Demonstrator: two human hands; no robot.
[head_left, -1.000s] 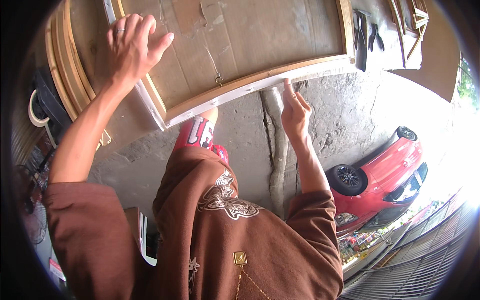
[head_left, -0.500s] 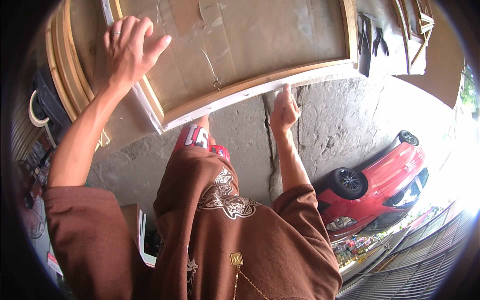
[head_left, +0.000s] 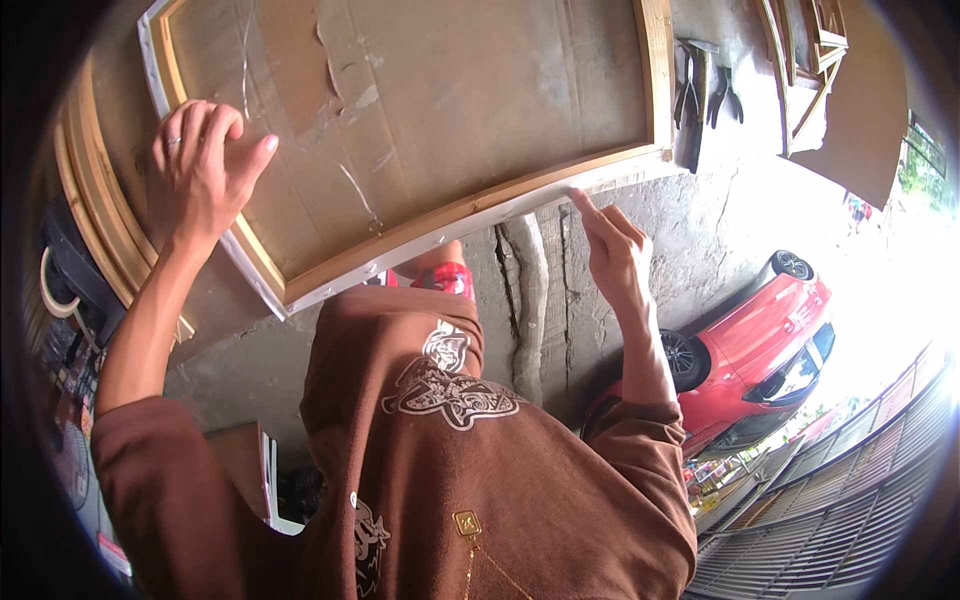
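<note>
A wooden stretcher frame (head_left: 455,212), its outer edge wrapped in white fabric, lies over a brown board surface. My left hand (head_left: 203,165) rests over the frame's left bar, fingers bent and the thumb standing apart. My right hand (head_left: 618,245) reaches to the near bar with the index finger stretched out. Its tip touches the white fabric edge (head_left: 500,213) toward the right corner. The other fingers are curled in, and no object shows in either hand. Small fastener-like spots dot the white edge.
Beyond the frame's right bar lie a hammer (head_left: 698,100) and a dark-handled pair of pliers (head_left: 725,97). Wooden strips (head_left: 100,190) lie at the left. Cracked concrete floor (head_left: 690,215) stretches below, with a red car (head_left: 750,360) farther right.
The frame appears lower and farther left in the picture. My right hand has shifted right and down in view, its fingertip still at the white edge. My left hand stays over the left bar.
</note>
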